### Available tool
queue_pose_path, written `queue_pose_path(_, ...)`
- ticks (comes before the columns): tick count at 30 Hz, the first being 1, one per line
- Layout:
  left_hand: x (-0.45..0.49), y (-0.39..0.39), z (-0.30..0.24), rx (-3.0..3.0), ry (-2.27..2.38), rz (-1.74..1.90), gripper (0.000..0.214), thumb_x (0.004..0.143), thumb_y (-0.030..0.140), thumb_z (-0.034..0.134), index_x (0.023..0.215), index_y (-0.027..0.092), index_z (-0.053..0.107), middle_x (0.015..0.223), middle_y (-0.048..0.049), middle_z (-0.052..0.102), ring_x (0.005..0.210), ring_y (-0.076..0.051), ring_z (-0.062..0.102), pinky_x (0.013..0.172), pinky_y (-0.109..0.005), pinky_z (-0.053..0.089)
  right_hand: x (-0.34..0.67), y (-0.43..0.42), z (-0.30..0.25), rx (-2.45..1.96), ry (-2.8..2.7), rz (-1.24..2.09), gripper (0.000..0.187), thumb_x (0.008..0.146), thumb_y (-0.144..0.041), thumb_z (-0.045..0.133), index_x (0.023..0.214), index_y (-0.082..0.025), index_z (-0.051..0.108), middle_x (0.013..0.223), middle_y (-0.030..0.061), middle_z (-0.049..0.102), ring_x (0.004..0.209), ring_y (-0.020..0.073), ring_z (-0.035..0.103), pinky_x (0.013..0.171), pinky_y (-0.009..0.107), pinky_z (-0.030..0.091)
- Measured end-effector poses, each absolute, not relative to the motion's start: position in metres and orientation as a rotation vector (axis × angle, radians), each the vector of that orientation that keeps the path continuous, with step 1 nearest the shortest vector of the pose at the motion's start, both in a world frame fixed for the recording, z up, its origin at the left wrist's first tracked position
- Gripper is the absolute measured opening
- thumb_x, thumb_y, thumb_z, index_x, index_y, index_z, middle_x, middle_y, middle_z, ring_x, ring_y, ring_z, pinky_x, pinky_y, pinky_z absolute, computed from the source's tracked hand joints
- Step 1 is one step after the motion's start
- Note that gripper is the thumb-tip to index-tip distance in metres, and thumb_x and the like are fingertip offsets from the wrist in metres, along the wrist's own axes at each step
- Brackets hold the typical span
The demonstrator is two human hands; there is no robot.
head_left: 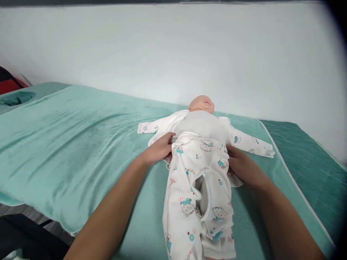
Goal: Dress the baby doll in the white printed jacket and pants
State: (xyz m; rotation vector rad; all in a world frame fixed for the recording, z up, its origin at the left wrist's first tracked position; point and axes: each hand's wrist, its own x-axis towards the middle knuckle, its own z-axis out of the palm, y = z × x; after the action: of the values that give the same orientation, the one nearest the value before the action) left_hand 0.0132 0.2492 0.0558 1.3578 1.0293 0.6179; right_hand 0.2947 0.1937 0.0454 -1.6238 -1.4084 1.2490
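A baby doll (202, 104) lies on its back on a teal towel (81, 144), head toward the wall. It wears white printed trousers (199, 187) pulled up to the waist. A matching white printed top (165, 126) lies spread open under it, sleeves out to both sides. My left hand (158, 148) is closed on the trousers' waistband at the doll's left side in view. My right hand (242, 164) grips the waistband on the opposite side, fingers curled against the fabric.
The towel covers a padded table (306, 151) with a darker green surface showing at the right. A pale wall (173, 50) runs close behind. A red and black object (8, 85) sits at the far left edge. Dark floor shows at the lower left.
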Motion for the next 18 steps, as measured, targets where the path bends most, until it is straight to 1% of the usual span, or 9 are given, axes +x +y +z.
queue_pose_path(2, 0.015, 0.249, 0.056, 1.390, 1.000, 0.627, 0.039, 0.079, 0.036, 0.065, 0.115, 0.020, 0.058, 0.097, -0.0042, 0.065, 0.069, -0.013, 0.062, 0.055, -0.021, 0.048, 0.295, 0.194, 0.044, -1.607, -1.456, 1.191, 0.038, 0.078, -0.023, 0.058, 0.114, -0.027, 0.068, 0.096, 0.0018, 0.074, 0.071, 0.0189, 0.063, 0.061, 0.030, 0.050)
queue_pose_path(4, 0.018, 0.248, 0.056, 1.417, 0.963, 0.643, 0.034, 0.080, 0.034, 0.063, 0.111, 0.019, 0.062, 0.096, -0.0040, 0.068, 0.074, -0.014, 0.062, 0.058, -0.021, 0.047, 0.296, 0.194, 0.044, -1.580, -1.524, 1.097, 0.039, 0.080, -0.024, 0.060, 0.117, -0.029, 0.068, 0.112, 0.0017, 0.073, 0.091, 0.0238, 0.067, 0.077, 0.034, 0.054)
queue_pose_path(5, 0.019, 0.247, 0.057, 1.417, 0.950, 0.654, 0.032, 0.081, 0.032, 0.062, 0.110, 0.019, 0.064, 0.095, -0.0036, 0.069, 0.076, -0.014, 0.062, 0.060, -0.021, 0.047, 0.296, 0.194, 0.043, -1.573, -1.553, 1.053, 0.040, 0.080, -0.025, 0.060, 0.119, -0.030, 0.068, 0.118, 0.0015, 0.071, 0.100, 0.0262, 0.066, 0.085, 0.037, 0.053)
queue_pose_path(7, 0.022, 0.247, 0.056, 1.385, 0.942, 0.677, 0.031, 0.079, 0.027, 0.061, 0.109, 0.019, 0.066, 0.094, -0.0027, 0.070, 0.076, -0.014, 0.061, 0.060, -0.021, 0.045, 0.295, 0.194, 0.044, -1.579, -1.582, 0.983, 0.041, 0.080, -0.026, 0.061, 0.120, -0.030, 0.068, 0.123, 0.0017, 0.070, 0.112, 0.0301, 0.063, 0.093, 0.042, 0.051)
queue_pose_path(9, 0.026, 0.246, 0.055, 1.333, 0.934, 0.707, 0.032, 0.077, 0.023, 0.062, 0.109, 0.020, 0.066, 0.093, -0.0022, 0.071, 0.073, -0.013, 0.060, 0.059, -0.022, 0.044, 0.294, 0.194, 0.044, -1.582, -1.573, 0.954, 0.042, 0.080, -0.027, 0.062, 0.121, -0.029, 0.068, 0.124, 0.0022, 0.070, 0.116, 0.0320, 0.062, 0.095, 0.045, 0.051)
queue_pose_path(11, 0.030, 0.247, 0.052, 1.280, 0.922, 0.748, 0.035, 0.075, 0.022, 0.064, 0.110, 0.020, 0.066, 0.094, -0.0024, 0.072, 0.069, -0.013, 0.060, 0.058, -0.022, 0.044, 0.292, 0.193, 0.045, -1.552, -1.536, 0.966, 0.042, 0.080, -0.027, 0.061, 0.122, -0.029, 0.067, 0.125, 0.0022, 0.069, 0.116, 0.0315, 0.062, 0.096, 0.045, 0.051)
queue_pose_path(13, 0.034, 0.247, 0.049, 1.225, 0.896, 0.804, 0.037, 0.074, 0.023, 0.068, 0.111, 0.019, 0.066, 0.094, -0.0034, 0.073, 0.069, -0.014, 0.062, 0.061, -0.025, 0.047, 0.289, 0.192, 0.046, -1.491, -1.472, 1.006, 0.044, 0.081, -0.027, 0.061, 0.124, -0.029, 0.066, 0.124, 0.0026, 0.070, 0.115, 0.0301, 0.063, 0.096, 0.044, 0.052)
queue_pose_path(18, 0.042, 0.251, 0.042, 1.088, 0.850, 0.926, 0.044, 0.068, 0.027, 0.076, 0.110, 0.018, 0.068, 0.091, -0.0054, 0.075, 0.080, -0.021, 0.068, 0.071, -0.032, 0.053, 0.283, 0.195, 0.041, -1.386, -1.244, 1.063, 0.044, 0.077, -0.034, 0.068, 0.121, -0.026, 0.067, 0.110, 0.0047, 0.075, 0.105, 0.0303, 0.068, 0.084, 0.041, 0.057)
